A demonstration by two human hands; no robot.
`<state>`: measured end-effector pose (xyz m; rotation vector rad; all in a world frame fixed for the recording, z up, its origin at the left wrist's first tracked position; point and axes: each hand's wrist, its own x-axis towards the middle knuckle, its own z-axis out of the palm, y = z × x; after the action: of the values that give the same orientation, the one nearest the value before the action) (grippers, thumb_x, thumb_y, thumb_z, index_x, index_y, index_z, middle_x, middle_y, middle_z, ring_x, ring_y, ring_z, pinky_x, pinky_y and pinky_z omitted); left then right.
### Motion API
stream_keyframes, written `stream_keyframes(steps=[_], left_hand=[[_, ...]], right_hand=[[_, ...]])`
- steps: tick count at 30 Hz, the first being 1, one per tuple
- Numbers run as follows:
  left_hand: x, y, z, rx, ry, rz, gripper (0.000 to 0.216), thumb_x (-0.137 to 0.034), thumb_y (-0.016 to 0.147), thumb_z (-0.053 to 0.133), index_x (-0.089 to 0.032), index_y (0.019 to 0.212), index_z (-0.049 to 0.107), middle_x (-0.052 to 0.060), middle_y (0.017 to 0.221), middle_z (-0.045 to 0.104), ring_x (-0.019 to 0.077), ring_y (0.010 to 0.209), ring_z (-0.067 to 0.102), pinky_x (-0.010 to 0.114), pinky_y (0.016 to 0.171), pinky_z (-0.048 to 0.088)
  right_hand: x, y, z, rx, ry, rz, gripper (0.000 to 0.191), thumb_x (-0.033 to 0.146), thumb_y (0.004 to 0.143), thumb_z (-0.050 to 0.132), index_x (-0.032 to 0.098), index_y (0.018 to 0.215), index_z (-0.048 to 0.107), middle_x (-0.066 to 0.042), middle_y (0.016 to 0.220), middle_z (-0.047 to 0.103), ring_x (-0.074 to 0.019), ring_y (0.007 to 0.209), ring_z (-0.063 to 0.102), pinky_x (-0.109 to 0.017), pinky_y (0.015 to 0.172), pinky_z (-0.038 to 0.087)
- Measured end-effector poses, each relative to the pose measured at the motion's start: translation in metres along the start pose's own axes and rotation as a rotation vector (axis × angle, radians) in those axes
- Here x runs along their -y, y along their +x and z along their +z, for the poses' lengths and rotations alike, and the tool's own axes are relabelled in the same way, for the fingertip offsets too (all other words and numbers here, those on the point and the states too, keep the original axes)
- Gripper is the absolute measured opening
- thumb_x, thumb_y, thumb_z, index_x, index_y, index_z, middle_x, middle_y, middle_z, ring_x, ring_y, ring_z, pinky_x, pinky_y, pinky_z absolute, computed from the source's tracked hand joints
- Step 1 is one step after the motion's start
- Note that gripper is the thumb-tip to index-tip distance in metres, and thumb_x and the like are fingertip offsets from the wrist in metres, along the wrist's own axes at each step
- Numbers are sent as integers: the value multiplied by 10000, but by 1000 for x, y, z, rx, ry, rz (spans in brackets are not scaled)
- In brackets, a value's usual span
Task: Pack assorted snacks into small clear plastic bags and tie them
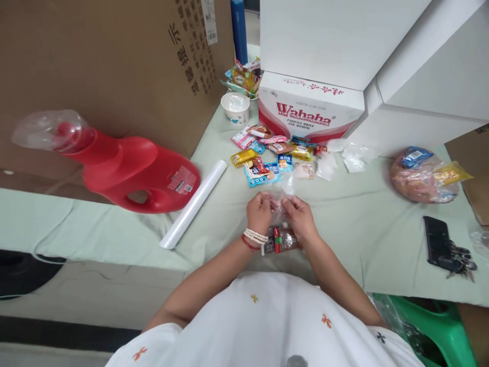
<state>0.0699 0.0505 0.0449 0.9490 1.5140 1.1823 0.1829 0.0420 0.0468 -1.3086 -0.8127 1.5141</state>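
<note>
Both my hands pinch a clear plastic bag (pixel 279 208) above the table, close to my body. My left hand (pixel 261 211), with white beads and a red string at the wrist, grips one side of it. My right hand (pixel 300 216) has the other side between thumb and fingers. Below and partly behind the bag lie a dark packet (pixel 268 242) and a brown snack packet with a red end (pixel 286 239). Just beyond my hands is a heap of small wrapped snacks (pixel 280 148) in several colours. Clear crumpled plastic bags (pixel 353 155) lie to its right.
A red jug (pixel 153 163) and a white roll (pixel 194 204) are on the left. A paper cup (pixel 235 108), a Wahaha carton (pixel 309 109) and large boxes stand behind. To the right are a filled bag (pixel 424 181), a phone (pixel 436 239) and keys (pixel 462 262).
</note>
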Motion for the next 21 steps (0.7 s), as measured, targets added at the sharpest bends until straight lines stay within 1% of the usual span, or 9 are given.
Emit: stream_keyframes(steps=[2,5,11,14,16,17,18,19,21], left_hand=[[1,10,-7,-56,-106,-110,336,-468,953,479,-200,806,620,-44,506,524,131,435,490,233,467,379],[1,20,-19,-74,-131,-135,353,-489,940,510,-203,755,601,-83,416,384,107,360,376,210,393,273],[9,33,-38,-19,-148,-166,364,-514,941,496,-198,784,585,-90,455,353,89,375,305,203,387,227],[14,47,-44,-76,11,-168,312,-474,946,484,-194,845,580,-64,547,431,111,442,389,226,439,334],[15,53,-48,-169,143,-95,243,-420,881,610,-186,940,587,-16,705,545,150,609,532,275,585,472],[15,54,-50,-226,228,-2,295,-395,835,677,-177,1016,592,26,830,602,185,752,594,325,708,521],[14,52,-52,-278,334,125,381,-374,802,721,-167,1095,593,77,973,633,228,914,617,387,844,527],[14,50,-53,-308,463,279,437,-359,794,737,-160,1158,596,123,1102,636,270,1064,601,449,965,492],[14,41,-55,-223,714,589,380,-342,860,686,-173,1195,631,154,1230,635,317,1250,542,537,1120,373]], right_hand=[[6,7,-16,13,-18,88,435,566,689,834,188,817,662,33,661,598,-113,594,535,-225,536,453],[19,15,-46,25,-39,157,474,549,614,883,177,813,668,52,604,546,-77,502,464,-186,425,330],[32,31,-96,-120,15,119,469,487,568,907,171,808,657,56,611,494,-57,497,428,-169,412,277],[35,34,-117,-265,-121,1,443,517,640,841,189,849,629,35,671,533,-96,561,487,-208,478,381],[36,27,-123,-433,-397,-163,383,528,749,755,195,884,624,9,741,578,-131,645,540,-264,597,474],[36,19,-123,-479,-568,-246,342,521,815,701,197,896,628,-3,767,597,-146,678,554,-290,655,496],[35,10,-121,-450,-734,-319,307,503,880,642,198,908,637,-17,789,615,-158,706,564,-310,701,505],[32,-1,-116,-331,-880,-379,291,483,932,592,198,931,653,-34,821,638,-173,746,580,-327,742,512],[22,-22,-102,90,-1083,-476,302,467,971,572,202,1065,684,-86,987,688,-223,918,618,-379,860,520]])
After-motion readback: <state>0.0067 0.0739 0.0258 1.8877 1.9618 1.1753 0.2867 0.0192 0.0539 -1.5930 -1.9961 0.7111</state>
